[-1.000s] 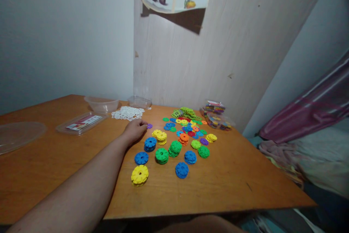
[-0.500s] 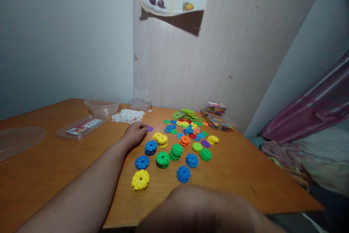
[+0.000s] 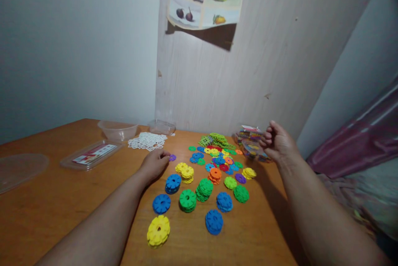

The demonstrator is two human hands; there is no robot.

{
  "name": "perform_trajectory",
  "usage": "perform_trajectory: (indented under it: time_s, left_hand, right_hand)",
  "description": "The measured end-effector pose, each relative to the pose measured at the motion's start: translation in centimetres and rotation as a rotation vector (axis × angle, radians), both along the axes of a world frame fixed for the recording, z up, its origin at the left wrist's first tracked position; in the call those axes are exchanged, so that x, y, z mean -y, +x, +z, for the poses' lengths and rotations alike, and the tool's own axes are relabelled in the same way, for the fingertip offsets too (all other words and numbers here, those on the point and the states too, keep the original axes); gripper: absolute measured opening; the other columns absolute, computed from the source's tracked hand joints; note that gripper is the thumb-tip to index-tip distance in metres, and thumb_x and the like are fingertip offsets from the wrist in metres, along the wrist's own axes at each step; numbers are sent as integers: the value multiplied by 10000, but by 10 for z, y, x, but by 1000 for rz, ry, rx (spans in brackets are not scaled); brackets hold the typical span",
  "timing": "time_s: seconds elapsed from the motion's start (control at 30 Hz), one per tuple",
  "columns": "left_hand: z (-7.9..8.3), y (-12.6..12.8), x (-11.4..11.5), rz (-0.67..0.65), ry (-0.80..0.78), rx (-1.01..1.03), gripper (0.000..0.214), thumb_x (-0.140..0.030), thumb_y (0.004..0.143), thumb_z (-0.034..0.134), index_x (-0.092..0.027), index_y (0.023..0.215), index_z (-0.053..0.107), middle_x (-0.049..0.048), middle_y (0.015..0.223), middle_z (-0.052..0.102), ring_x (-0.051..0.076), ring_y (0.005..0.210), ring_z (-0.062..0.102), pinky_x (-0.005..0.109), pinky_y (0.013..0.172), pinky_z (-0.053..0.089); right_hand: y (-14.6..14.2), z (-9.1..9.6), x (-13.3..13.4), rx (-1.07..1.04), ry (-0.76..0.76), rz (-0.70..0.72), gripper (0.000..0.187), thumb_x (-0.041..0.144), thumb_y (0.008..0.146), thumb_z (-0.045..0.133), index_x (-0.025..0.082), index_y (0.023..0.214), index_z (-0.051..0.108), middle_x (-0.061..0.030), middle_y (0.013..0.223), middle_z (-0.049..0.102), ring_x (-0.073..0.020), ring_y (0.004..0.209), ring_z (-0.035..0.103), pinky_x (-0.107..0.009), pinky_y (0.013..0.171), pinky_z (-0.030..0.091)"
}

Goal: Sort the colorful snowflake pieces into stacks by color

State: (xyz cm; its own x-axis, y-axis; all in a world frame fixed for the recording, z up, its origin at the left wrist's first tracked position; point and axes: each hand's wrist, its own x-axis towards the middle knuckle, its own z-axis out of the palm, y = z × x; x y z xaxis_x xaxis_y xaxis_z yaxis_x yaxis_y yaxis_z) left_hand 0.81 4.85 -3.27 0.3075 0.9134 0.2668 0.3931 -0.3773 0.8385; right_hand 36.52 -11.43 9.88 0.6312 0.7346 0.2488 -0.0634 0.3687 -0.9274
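Several stacks of notched plastic discs lie on the wooden table (image 3: 46,199): yellow (image 3: 158,230), blue (image 3: 161,203), green (image 3: 187,200), orange (image 3: 214,175). A loose heap of mixed discs (image 3: 217,154) sits behind them. My left hand (image 3: 154,163) rests on the table with its fingertips at a small purple disc (image 3: 172,157). My right hand (image 3: 279,143) hangs raised above the table's right side, fingers curled, next to a clear box of coloured pieces (image 3: 250,141). I cannot see anything in it.
A pile of white lattice pieces (image 3: 146,140) lies at the back. Beside it stand a clear bowl (image 3: 117,130), a small clear tub (image 3: 161,126), a flat clear lid (image 3: 90,154) and a round clear lid (image 3: 18,167). A fruit poster (image 3: 205,0) hangs on the wall; bedding (image 3: 357,145) is at the right.
My right arm has come up from below the view and now reaches over the table's right side near the clear box. The left hand stays by the purple disc.
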Motion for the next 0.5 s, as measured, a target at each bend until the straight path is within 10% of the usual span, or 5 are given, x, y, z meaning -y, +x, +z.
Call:
perform_trajectory:
  time_s: [0.2,0.5]
  left_hand:
    - [3,-1,1,11,33,-37,153,-324,676,565,-191,670,642,-17,541,551,159,551,482,260,516,315]
    - [-1,-3,-4,-15,71,-41,205,-339,692,557,-178,748,669,-3,647,616,173,637,532,259,568,363]
  right_hand:
    - [47,-36,-1,-199,154,-308,339,421,893,455,226,643,336,112,392,285,-56,310,226,-193,334,208]
    - [74,-96,-2,-103,-42,-624,327,474,869,461,234,675,354,102,431,354,-64,311,304,-184,303,253]
